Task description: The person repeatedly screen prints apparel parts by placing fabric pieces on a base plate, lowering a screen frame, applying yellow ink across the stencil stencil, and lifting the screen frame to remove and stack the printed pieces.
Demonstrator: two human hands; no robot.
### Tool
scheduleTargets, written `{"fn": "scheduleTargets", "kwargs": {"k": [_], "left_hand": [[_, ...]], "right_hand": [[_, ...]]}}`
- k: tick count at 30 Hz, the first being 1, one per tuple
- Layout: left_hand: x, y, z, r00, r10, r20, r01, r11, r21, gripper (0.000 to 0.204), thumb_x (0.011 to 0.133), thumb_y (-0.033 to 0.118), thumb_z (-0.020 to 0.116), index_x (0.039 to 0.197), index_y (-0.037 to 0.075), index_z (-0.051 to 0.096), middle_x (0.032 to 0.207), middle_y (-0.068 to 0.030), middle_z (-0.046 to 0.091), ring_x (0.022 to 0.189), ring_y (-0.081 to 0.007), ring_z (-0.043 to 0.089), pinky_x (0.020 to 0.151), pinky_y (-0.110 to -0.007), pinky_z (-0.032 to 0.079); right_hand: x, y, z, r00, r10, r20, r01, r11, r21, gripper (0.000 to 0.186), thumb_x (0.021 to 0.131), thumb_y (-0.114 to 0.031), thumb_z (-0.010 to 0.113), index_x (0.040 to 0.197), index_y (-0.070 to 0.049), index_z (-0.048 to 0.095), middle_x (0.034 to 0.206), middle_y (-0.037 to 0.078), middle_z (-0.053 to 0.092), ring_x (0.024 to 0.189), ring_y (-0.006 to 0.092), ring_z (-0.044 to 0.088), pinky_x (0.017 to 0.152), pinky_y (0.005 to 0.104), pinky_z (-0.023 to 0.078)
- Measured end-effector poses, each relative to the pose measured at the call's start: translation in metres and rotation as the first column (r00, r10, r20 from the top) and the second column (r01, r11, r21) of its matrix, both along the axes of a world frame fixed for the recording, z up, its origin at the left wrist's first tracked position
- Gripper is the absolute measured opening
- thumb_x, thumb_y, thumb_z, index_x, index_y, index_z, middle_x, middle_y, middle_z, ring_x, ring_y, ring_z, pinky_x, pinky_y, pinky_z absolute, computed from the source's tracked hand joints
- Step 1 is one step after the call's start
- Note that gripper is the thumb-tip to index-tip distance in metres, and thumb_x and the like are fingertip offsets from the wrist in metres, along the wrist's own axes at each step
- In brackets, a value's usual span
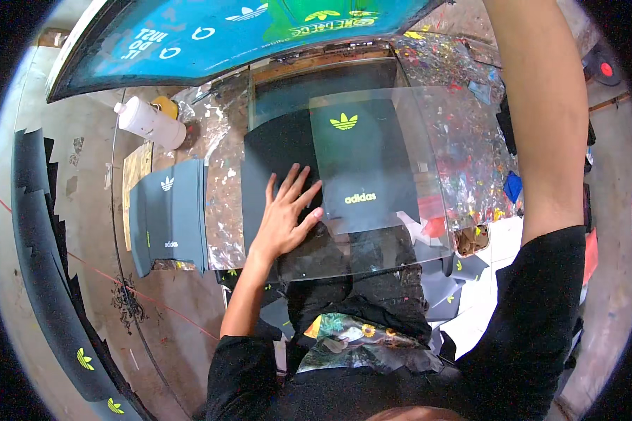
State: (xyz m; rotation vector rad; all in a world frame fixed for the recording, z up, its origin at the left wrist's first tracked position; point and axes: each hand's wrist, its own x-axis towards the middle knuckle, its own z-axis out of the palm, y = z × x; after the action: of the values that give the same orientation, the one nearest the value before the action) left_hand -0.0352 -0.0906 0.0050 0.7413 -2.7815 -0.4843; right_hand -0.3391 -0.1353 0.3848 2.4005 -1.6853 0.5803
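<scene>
My left hand point(286, 219) lies with fingers spread on a black fabric panel point(277, 151) at the middle of the bench. Beside its fingertips is a dark grey panel point(372, 165) with a yellow-green leaf-shaped print and lettering. A clear, shiny sheet point(428, 151) reaches out past the right side of the panels; which layers lie over or under it I cannot tell. My right forearm point(544, 119) stretches up and out past the top edge, so the right hand is hidden. Above the panels, a blue-green printing screen point(218, 49) is tilted up in its dark frame.
A stack of printed grey panels point(168, 210) lies at the bench's left, near a white squeeze bottle point(151, 123). Paint spatters the bench top point(463, 133) on the right. A long row of overlapping panels point(42, 245) runs along the far left. Scraps point(463, 281) lie low right.
</scene>
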Motion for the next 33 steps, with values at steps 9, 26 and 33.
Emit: {"fn": "scheduleTargets", "kwargs": {"k": [9,26,33], "left_hand": [[-0.168,0.047,0.049,0.798,-0.193,-0.571,0.546,0.635,0.547,0.054,0.110,0.039,0.044,0.139,-0.004,0.062,0.145,-0.0226,0.061,0.139,-0.0392,0.054,0.120,-0.046,0.038],[0.043,0.092,0.001,0.887,0.249,-0.389,-0.308,0.947,-0.095,0.070,0.062,0.029,0.100,0.120,0.006,0.069,0.081,-0.0040,0.061,0.075,-0.0244,0.056,0.072,-0.038,0.045],[0.039,0.090,0.006,0.891,0.204,-0.406,-0.269,0.957,-0.109,0.063,0.069,0.036,0.095,0.116,0.004,0.069,0.091,-0.0064,0.070,0.079,-0.0235,0.063,0.074,-0.038,0.045]], "right_hand": [[0.010,0.008,-0.003,0.996,-0.088,0.016,0.089,0.996,-0.014,0.067,0.068,-0.059,0.085,0.098,0.000,0.077,0.097,0.015,0.076,0.084,0.0244,0.070,0.077,0.0391,0.058],[0.088,0.179,-0.308,0.992,-0.100,0.075,0.071,0.943,0.327,0.038,0.088,-0.035,0.077,0.113,-0.010,0.063,0.100,0.011,0.062,0.103,0.0299,0.063,0.082,0.0441,0.052],[0.071,0.125,-0.333,0.991,-0.116,0.061,0.111,0.990,0.084,0.031,0.088,-0.034,0.077,0.099,-0.011,0.060,0.094,0.009,0.061,0.095,0.0319,0.065,0.077,0.0472,0.051]]}}
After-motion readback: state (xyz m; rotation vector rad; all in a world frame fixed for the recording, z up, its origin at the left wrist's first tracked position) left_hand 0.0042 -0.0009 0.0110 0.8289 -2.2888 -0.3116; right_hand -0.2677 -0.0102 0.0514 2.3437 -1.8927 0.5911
